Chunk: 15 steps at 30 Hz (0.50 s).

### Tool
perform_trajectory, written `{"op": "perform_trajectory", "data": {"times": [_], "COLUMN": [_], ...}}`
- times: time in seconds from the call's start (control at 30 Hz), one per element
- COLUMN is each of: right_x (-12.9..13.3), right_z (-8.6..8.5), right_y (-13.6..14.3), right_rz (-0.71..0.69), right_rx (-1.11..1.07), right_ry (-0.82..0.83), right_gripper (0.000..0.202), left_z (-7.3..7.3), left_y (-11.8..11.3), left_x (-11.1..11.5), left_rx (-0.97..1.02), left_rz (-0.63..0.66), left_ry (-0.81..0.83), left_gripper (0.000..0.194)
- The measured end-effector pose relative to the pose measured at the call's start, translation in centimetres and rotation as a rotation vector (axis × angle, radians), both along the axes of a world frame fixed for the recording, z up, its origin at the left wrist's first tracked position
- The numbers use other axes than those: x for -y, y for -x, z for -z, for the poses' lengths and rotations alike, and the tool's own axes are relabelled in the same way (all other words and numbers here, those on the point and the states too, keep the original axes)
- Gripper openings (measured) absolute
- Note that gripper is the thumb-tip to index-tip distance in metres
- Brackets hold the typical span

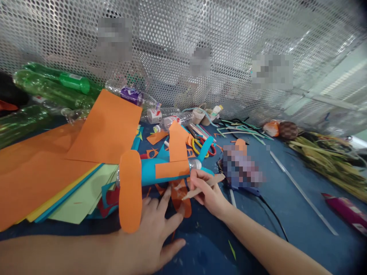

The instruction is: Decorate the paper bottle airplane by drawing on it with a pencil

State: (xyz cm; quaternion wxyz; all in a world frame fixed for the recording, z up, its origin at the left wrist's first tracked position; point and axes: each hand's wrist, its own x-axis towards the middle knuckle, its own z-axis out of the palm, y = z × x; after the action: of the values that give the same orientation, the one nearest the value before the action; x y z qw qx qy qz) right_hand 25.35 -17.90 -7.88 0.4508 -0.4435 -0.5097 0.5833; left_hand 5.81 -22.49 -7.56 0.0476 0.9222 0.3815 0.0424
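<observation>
Blue tabletop (304,225) is stretching out under paper and bottles, with large orange sheets (109,130) lying at the left. Ahead of the person, a bottle wrapped in blue paper (147,170) is lying on its side; from where I'm standing, the work is looking well along but unfinished, since wrapping is already covering most of it. A long rounded orange panel (130,191) is crossing its left end.

The left hand (156,219) is spreading just in front of the bottle, gripping nothing. The right hand (208,193) is bending in near the bottle's capped end, its fingers closing around a tool.

Among smaller parts, an orange piece (177,141) is extending beyond the bottle; I'm not managing to tell whether it is fixed. An orange cut-out (181,194) is lying partly under the left hand's fingers, probably needing more work. An orange strip (172,169) is running along the wrapping, seemingly done. The pale pointed tool (213,181) is aiming its tip at the cut-out. Smallest, a white cap (196,164) is sitting just beyond the right hand.
</observation>
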Motion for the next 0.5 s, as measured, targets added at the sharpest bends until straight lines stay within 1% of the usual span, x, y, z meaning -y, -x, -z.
{"op": "perform_trajectory", "data": {"times": [0.07, 0.13, 0.23, 0.33, 0.5], "right_x": [0.02, -0.1, -0.37, -0.56, -0.72], "right_z": [-0.11, -0.29, -0.47, -0.37, -0.08], "right_y": [0.04, 0.15, 0.32, 0.39, 0.44], "right_rz": [0.056, 0.141, 0.224, 0.259, 0.247], "right_rx": [0.04, 0.069, 0.13, 0.207, 0.293], "right_ry": [-0.004, -0.002, -0.022, -0.055, -0.074], "right_gripper": [0.035, 0.037, 0.032, 0.03, 0.034], "left_z": [0.16, 0.28, 0.42, 0.5, 0.52], "left_y": [0.07, 0.15, 0.22, 0.26, 0.3], "left_x": [-0.03, -0.05, -0.04, -0.03, -0.05], "left_rx": [0.01, 0.025, 0.045, 0.046, 0.048], "left_rz": [0.004, 0.002, -0.009, -0.009, -0.005], "left_ry": [0.009, 0.018, 0.022, 0.029, 0.011], "left_gripper": [0.052, 0.051, 0.049, 0.047, 0.047]}}
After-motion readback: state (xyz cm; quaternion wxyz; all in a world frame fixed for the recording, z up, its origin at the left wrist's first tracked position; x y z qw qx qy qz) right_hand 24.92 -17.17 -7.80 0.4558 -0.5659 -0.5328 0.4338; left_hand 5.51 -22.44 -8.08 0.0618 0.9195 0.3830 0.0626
